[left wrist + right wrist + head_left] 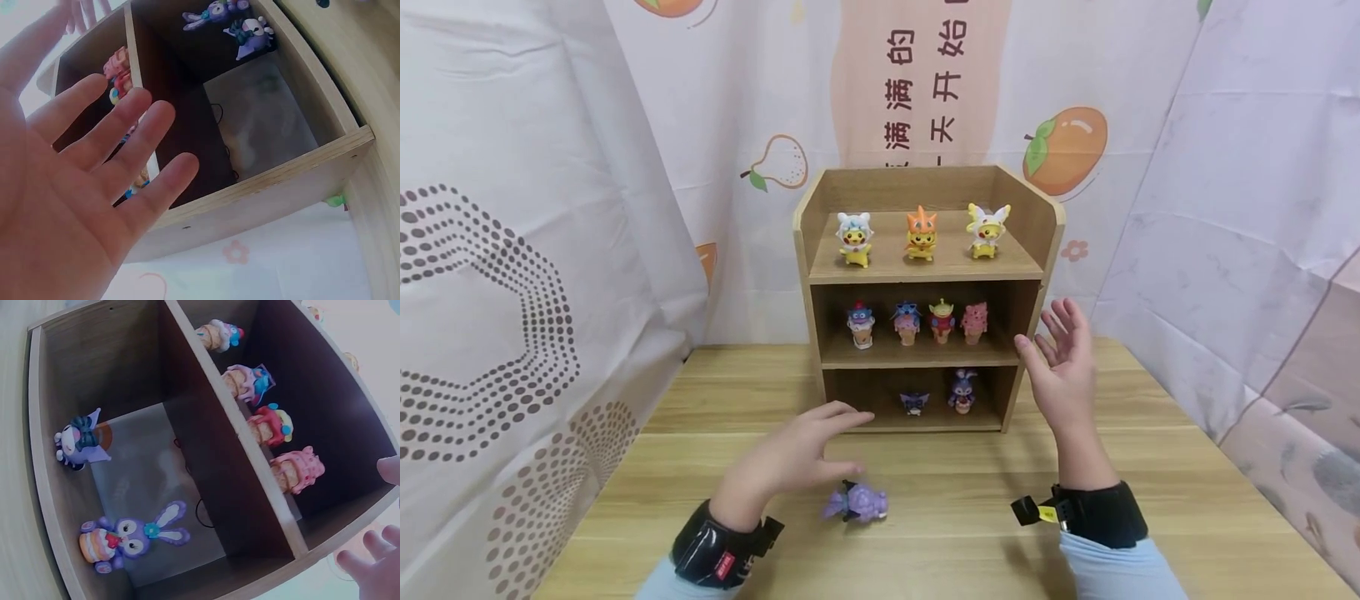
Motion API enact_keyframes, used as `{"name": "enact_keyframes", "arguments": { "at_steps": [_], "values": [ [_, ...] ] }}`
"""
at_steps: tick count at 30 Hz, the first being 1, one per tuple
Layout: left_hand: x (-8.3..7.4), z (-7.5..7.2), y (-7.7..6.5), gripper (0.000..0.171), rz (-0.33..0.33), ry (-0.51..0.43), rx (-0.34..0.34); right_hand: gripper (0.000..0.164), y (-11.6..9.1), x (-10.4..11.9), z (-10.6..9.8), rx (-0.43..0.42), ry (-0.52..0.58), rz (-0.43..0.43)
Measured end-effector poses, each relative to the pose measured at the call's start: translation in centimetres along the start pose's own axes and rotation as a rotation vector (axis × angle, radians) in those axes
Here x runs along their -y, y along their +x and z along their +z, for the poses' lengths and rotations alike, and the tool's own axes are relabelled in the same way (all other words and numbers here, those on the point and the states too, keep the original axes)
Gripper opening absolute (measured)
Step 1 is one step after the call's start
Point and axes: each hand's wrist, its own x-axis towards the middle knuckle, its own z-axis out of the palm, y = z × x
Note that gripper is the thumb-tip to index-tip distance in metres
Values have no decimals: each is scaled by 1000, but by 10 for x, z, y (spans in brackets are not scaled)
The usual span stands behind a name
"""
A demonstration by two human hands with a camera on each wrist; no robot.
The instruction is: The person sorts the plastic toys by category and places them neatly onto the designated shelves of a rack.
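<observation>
My left hand (793,450) hovers over the table in front of the wooden shelf unit (917,363), fingers extended and nothing held. Just below its thumb, a purple figurine (867,503) lies on its side on the tabletop. My right hand (1063,371) is raised beside the unit's right side panel, fingers loosely bent and empty. On the bottom shelf stand a purple rabbit figurine (132,539) with a cake and a small purple-and-black figurine (76,442). In the left wrist view, the palm and spread fingers (134,137) partly hide the middle shelf.
Several ice-cream-cone figurines (907,323) line the middle shelf. Along the top stand three yellow figurines in costumes, one with an orange hood (921,233). Patterned cloth (760,83) hangs behind and at both sides of the wooden table (955,533).
</observation>
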Motion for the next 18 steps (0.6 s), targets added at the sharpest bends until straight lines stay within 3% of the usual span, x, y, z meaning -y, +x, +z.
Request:
{"name": "enact_keyframes", "arguments": {
  "at_steps": [11, 18],
  "values": [
    [-2, 8, -1, 73, -81, -2, 150, 83, -2, -16, -1, 72, -31, 130],
    [-5, 12, -5, 75, -139, 17, 211, 81, -1, -19, 1, 126, -60, 143]
  ]
}}
